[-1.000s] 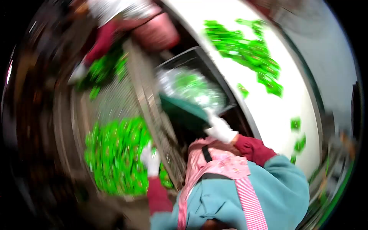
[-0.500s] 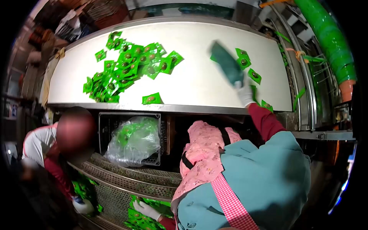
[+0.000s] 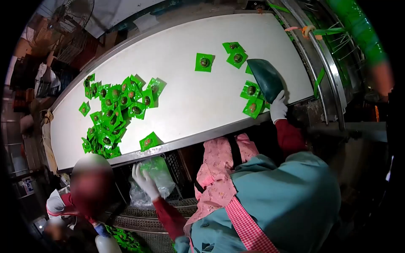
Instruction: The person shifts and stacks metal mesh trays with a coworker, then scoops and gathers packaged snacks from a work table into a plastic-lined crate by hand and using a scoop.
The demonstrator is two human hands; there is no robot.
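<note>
My right hand [image 3: 278, 107], in a white glove, grips the lower end of a dark green, curved scoop-like tool [image 3: 265, 79] on the right of the white belt. Small green packets [image 3: 251, 90] with round brownish contents lie along its left side; some are partly covered. Another packet [image 3: 204, 62] lies apart to the left. My left hand [image 3: 144, 180], also white-gloved, is raised with fingers apart and holds nothing. It hovers in front of a clear plastic bag [image 3: 162, 170] with green inside, in a dark crate [image 3: 174, 166].
A large heap of green packets [image 3: 110, 116] covers the belt's left part. A single packet [image 3: 148, 142] lies near the metal edge [image 3: 198, 140]. A co-worker [image 3: 90, 185] stands lower left beside perforated metal trays [image 3: 143, 223]. Metal rails [image 3: 325, 71] border the right side.
My left hand has risen from the packets in the lower tray to the crate. My right hand has shifted the tool, now right of the packets. The view has turned and tilted.
</note>
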